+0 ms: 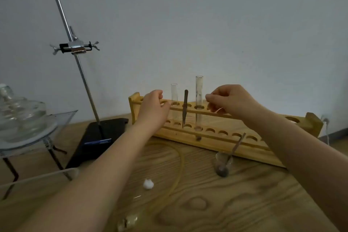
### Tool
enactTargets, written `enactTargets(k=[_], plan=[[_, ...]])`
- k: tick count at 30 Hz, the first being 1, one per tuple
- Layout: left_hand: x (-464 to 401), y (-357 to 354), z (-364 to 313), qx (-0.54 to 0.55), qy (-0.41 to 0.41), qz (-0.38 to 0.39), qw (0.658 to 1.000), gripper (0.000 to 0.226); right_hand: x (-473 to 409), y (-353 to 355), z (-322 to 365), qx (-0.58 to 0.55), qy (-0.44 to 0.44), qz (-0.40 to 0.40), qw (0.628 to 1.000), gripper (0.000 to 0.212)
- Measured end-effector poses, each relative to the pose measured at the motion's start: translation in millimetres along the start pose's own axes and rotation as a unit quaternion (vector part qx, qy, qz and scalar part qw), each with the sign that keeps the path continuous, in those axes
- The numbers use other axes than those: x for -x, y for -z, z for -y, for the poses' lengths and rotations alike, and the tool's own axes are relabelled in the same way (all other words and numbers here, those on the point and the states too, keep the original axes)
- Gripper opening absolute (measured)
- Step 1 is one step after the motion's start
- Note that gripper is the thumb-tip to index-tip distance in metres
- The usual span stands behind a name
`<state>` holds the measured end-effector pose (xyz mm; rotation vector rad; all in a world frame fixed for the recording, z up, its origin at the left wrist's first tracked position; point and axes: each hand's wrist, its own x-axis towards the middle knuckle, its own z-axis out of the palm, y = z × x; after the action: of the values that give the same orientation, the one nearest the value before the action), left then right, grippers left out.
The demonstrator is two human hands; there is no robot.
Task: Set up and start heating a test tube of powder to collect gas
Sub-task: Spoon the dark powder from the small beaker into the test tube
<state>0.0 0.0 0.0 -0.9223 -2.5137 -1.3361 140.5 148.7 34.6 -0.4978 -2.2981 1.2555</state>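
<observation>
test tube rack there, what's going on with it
A person reaches both hands to the wooden rack on the table. The left hand rests at its left end; the right hand pinches something thin and pale beside the tall tube, which stands in the rack with dark powder at its bottom. A shorter tube and tweezers stand there too. The stand's clamp holds nothing, so heating has not started.
</observation>
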Motion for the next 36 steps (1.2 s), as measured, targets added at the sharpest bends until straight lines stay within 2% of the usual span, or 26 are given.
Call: enactTargets(k=[10, 18, 29, 36], plan=[[-26.3, -12.8, 0.2, -0.008, -0.016, 0.004, 1.0, 0.051, -9.1, -15.3, -7.1, 0.014, 0.01, 0.008, 1.0, 0.017], [-29.4, -20.9, -2.5, -0.014, -0.038, -0.013, 0.999, 0.032, -10.2, -14.8, -6.9, 0.017, 0.009, 0.008, 1.0, 0.019], [-37.0, 8.3, -30.7, 0.06, -0.12, -0.103, 0.986, 0.027, -10.0, -19.6, -4.6, 0.013, -0.001, -0.003, 1.0, 0.017], [-20.7, 17.3, -45.0, 0.029, -0.197, -0.094, 0.976, 0.027, -2.5, -19.6, -3.2, 0.016, 0.005, -0.011, 1.0, 0.015]])
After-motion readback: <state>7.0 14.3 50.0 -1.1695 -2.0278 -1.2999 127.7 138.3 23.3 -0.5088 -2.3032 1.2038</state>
